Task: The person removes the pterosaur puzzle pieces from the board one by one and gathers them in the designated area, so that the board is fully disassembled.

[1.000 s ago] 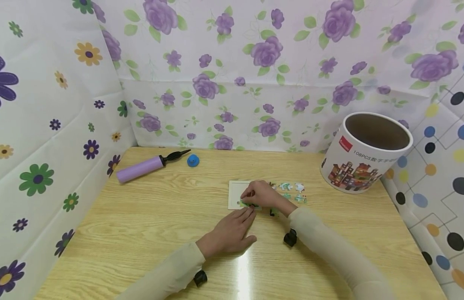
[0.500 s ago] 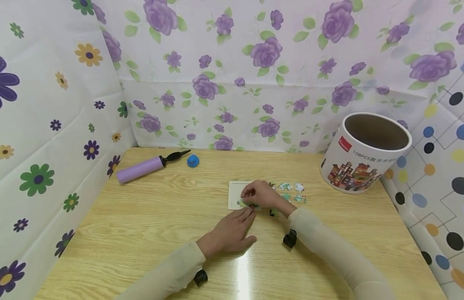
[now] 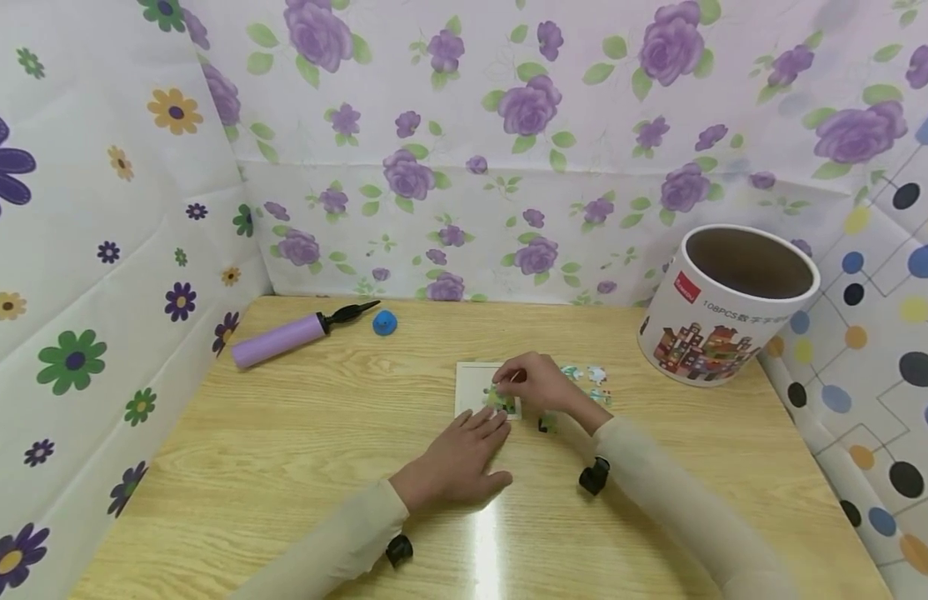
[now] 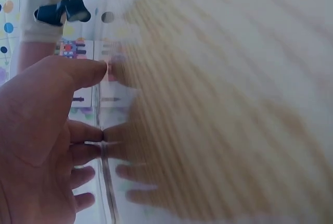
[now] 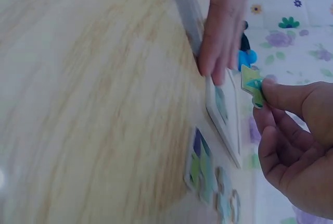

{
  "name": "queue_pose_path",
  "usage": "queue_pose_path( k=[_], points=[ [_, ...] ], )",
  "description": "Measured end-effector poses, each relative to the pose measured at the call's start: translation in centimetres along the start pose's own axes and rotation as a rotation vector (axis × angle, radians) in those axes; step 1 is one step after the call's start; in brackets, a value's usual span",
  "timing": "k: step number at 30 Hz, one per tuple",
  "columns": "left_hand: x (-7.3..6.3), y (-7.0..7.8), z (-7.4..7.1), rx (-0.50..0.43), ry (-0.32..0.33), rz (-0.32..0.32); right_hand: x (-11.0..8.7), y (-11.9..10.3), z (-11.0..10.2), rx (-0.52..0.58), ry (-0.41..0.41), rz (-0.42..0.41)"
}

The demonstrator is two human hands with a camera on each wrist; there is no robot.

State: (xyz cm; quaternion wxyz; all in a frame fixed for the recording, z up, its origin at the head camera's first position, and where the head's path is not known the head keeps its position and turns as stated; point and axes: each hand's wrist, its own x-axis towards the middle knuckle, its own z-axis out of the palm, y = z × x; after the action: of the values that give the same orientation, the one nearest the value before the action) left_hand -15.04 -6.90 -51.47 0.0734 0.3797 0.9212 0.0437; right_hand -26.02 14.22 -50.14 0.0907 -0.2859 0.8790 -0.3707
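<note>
A green and yellow jigsaw piece point(image 5: 251, 82) is pinched between the thumb and fingers of my right hand point(image 3: 542, 383). In the right wrist view it is raised off the pale puzzle board point(image 3: 470, 379). Some green picture shows along the board's lower right, partly hidden by my fingers. My left hand point(image 3: 460, 462) lies flat with straight, slightly spread fingers, their tips at the board's near edge. One dark and green loose piece point(image 3: 546, 424) lies just right of the board, below my right wrist.
More loose jigsaw pieces point(image 3: 597, 375) lie right of the board, partly behind my right hand. A large white bucket point(image 3: 711, 333) stands at the back right. A purple hand pump point(image 3: 280, 340) and a blue toy duck point(image 3: 385, 322) are at the back left.
My right hand has moved a little to the right with the jigsaw piece, showing more of the green picture. My left fingers have spread slightly while that hand stays in place.
</note>
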Motion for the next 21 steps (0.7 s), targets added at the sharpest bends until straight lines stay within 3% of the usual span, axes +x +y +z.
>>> queue_pose_path(
  k=[12,21],
  points=[
    [0.1,-1.0,-0.2,-0.077,-0.053,0.004,-3.6,1.1,-2.6,-0.027,0.065,-0.003],
    [0.2,-1.2,0.0,-0.073,-0.047,0.009,-6.3,2.7,-3.8,-0.062,0.103,0.063]
  ],
)
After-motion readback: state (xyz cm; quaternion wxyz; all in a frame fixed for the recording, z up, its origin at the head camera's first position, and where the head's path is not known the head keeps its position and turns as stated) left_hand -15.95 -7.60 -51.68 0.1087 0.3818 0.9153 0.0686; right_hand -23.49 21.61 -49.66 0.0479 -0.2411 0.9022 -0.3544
